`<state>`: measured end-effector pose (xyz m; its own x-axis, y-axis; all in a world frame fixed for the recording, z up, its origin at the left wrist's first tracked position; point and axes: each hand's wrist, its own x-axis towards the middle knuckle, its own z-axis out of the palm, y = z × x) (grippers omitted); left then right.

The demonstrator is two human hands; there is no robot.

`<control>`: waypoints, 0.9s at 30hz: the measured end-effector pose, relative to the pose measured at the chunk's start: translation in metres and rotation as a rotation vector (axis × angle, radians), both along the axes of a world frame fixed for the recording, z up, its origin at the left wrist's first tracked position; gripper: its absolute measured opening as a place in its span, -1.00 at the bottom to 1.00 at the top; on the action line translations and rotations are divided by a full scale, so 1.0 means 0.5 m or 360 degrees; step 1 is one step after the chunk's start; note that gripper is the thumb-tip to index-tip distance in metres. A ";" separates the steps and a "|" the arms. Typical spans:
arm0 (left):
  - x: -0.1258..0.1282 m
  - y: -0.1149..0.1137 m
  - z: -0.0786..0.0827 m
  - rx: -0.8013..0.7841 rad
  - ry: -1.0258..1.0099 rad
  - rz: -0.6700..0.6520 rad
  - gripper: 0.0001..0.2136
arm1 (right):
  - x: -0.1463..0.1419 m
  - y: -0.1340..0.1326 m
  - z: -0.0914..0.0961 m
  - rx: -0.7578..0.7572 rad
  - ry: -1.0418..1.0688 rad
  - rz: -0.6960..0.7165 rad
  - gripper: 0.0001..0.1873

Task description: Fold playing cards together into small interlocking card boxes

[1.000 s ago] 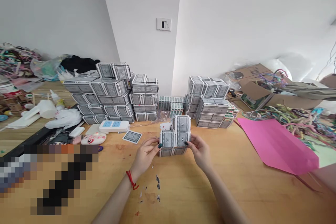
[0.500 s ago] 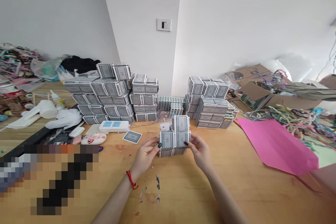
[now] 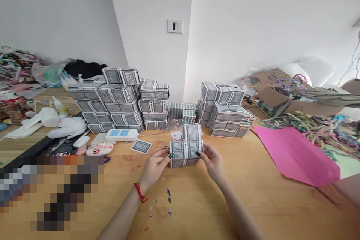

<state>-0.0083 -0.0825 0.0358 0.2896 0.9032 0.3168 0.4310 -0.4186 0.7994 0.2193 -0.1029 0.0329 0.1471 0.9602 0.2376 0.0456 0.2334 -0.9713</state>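
Note:
A small pile of grey-patterned card boxes (image 3: 186, 150) stands on the wooden table (image 3: 197, 202) in front of me, two layers with one box (image 3: 191, 132) upright on top. My left hand (image 3: 154, 165), with a red string at the wrist, grips the pile's left side with curled fingers. Gripping the right side the same way is my right hand (image 3: 213, 162). A single patterned card (image 3: 141, 146) lies flat to the left, and a face-up card (image 3: 176, 135) peeks out behind the pile.
Tall stacks of the same boxes (image 3: 118, 99) (image 3: 223, 108) line the wall. A white power strip (image 3: 121, 135), white plastic items and clutter lie left. A pink paper sheet (image 3: 295, 155), coloured strings and cardboard boxes (image 3: 277, 97) lie right. Paint flecks dot the near tabletop.
Hands and pile are nearly still; the whole view has shifted slightly left.

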 end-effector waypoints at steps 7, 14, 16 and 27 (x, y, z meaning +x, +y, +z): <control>-0.007 0.007 -0.004 0.0113 0.0105 -0.0036 -0.70 | 0.000 0.002 -0.012 -0.0015 -0.0062 -0.0036 -0.64; -0.005 0.004 0.001 0.0150 0.0061 -0.0025 -0.76 | -0.001 0.005 -0.017 0.0011 -0.0121 -0.0085 -0.70; -0.003 0.002 0.001 0.0154 0.0050 0.0001 -0.81 | -0.001 0.006 -0.020 0.0013 -0.0125 -0.0087 -0.71; -0.002 0.000 0.004 0.0156 0.0052 -0.0025 -0.84 | -0.001 0.010 -0.029 0.0019 -0.0095 -0.0048 -0.72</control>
<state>-0.0092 -0.0825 0.0376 0.3151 0.8637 0.3934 0.4490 -0.5009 0.7399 0.2189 -0.0979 0.0183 0.1609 0.9526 0.2582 0.1104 0.2426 -0.9638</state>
